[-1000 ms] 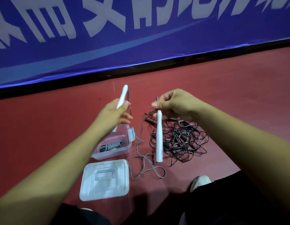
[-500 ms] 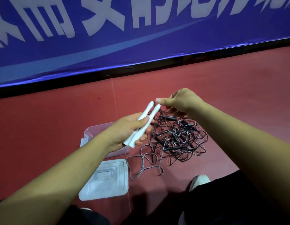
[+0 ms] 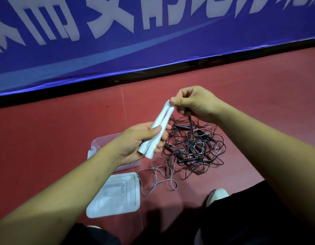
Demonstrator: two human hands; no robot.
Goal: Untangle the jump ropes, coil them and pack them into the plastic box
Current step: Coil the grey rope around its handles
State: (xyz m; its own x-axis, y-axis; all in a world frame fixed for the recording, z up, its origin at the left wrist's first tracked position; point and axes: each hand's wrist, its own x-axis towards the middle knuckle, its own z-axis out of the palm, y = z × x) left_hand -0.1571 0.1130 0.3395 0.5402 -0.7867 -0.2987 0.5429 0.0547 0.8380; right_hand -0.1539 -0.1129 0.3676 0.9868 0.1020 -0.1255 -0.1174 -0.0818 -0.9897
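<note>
Both white handles point(image 3: 157, 129), held apart in separate hands a second ago, now lie side by side in the left hand point(image 3: 139, 144), tilted with their narrow tips up and to the right. That hand wraps its fingers and thumb around their lower halves. At the tips, the right hand point(image 3: 192, 103) pinches thin cord point(image 3: 189, 119) between thumb and fingers, and the strand drops from it into the tangled pile of jump ropes point(image 3: 193, 149) on the red floor point(image 3: 47, 138). Several black handles point(image 3: 182, 127) lie buried in that tangle, and a grey loop point(image 3: 158, 179) trails out toward the near side. Left of the pile, the clear plastic box point(image 3: 103, 140) sits open, mostly hidden behind the left hand and wrist. Its white lid point(image 3: 117, 195) lies flat just nearer the person. A blue banner point(image 3: 153, 41) runs along the far edge.
</note>
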